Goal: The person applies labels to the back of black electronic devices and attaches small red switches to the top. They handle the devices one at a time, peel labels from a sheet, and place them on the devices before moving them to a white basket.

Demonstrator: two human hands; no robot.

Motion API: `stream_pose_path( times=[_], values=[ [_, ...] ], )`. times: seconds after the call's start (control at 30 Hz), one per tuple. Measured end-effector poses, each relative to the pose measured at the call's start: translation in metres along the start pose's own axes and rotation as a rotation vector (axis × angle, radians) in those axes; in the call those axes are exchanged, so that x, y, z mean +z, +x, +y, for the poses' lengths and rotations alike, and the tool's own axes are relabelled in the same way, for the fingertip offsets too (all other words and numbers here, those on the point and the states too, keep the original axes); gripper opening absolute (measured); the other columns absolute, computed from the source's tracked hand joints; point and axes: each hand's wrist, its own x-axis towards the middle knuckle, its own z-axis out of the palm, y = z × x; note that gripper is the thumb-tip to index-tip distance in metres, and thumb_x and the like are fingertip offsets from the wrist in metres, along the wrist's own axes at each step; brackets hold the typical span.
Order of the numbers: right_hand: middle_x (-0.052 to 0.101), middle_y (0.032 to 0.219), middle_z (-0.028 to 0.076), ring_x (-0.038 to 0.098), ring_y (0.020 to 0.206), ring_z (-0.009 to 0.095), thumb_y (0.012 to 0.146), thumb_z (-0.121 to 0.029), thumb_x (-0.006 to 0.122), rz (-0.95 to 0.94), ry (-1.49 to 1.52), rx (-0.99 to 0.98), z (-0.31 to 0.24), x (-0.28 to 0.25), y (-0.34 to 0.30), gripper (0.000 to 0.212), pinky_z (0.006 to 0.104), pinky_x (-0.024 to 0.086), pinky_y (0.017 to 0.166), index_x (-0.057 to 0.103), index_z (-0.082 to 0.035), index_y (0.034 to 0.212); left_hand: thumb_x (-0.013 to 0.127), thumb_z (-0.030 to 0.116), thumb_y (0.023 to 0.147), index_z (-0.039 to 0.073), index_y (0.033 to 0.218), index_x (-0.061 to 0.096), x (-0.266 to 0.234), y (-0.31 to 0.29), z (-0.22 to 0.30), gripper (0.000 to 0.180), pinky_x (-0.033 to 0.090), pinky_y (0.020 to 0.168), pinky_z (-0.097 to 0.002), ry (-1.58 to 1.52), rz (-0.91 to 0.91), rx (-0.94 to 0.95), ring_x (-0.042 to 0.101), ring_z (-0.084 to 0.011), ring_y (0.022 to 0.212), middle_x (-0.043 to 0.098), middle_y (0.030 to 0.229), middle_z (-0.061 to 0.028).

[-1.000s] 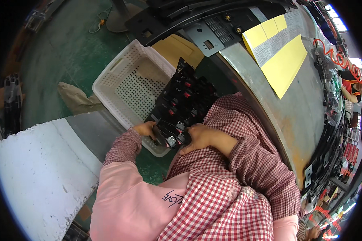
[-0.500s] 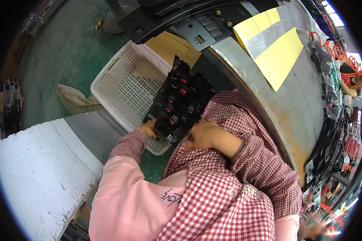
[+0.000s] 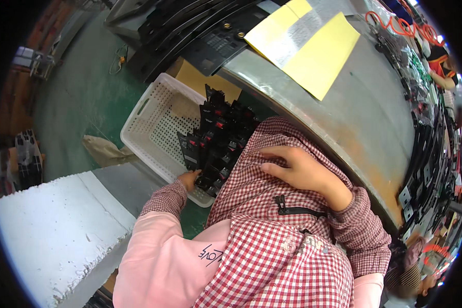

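Note:
A white perforated plastic basket (image 3: 138, 120) stands on the floor at my left knee. Its right side holds a heap of black plastic parts (image 3: 220, 138) with small red pieces on them. My left hand (image 3: 189, 179) is at the basket's near end, fingers closed on the lower end of a flat, pointed black plastic part (image 3: 190, 151); some fingertips are hidden behind it. Above my checked apron (image 3: 262, 205) is my right hand (image 3: 297, 167), holding nothing, with thumb and fingers apart. A thin black zipper-like strip (image 3: 297, 210) shows on the apron below it.
A metal table (image 3: 364, 123) rises close on my right, bearing yellow printed sheets (image 3: 318, 56) and black panels (image 3: 210, 54). A rough white block (image 3: 56, 226) lies at left. Crumpled brown sacking (image 3: 105, 150) sits beside the basket. Another person (image 3: 441, 72) is at far right.
My right hand has left the heap and moved right over my lap, its fingers opening. The pointed black part now stands out to the left of the heap at my left hand. The view has shifted slightly.

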Motion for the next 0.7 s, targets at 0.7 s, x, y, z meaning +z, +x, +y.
stream_pose_path(
  times=[0.7],
  values=[
    [0.069,0.121,0.012,0.064,0.111,0.019,0.097,-0.019,0.064,0.71,0.645,0.227,0.044,0.002,-0.185,0.035,0.0321,0.049,0.098,0.063,0.002,0.126,0.055,-0.002,0.08,0.0,0.135,0.044,-0.11,0.03,-0.052,0.056,0.049,0.078,-0.0335,-1.067,0.607,-0.279,0.057,-0.022,0.093,0.058,0.112,-0.0139]
  ],
)
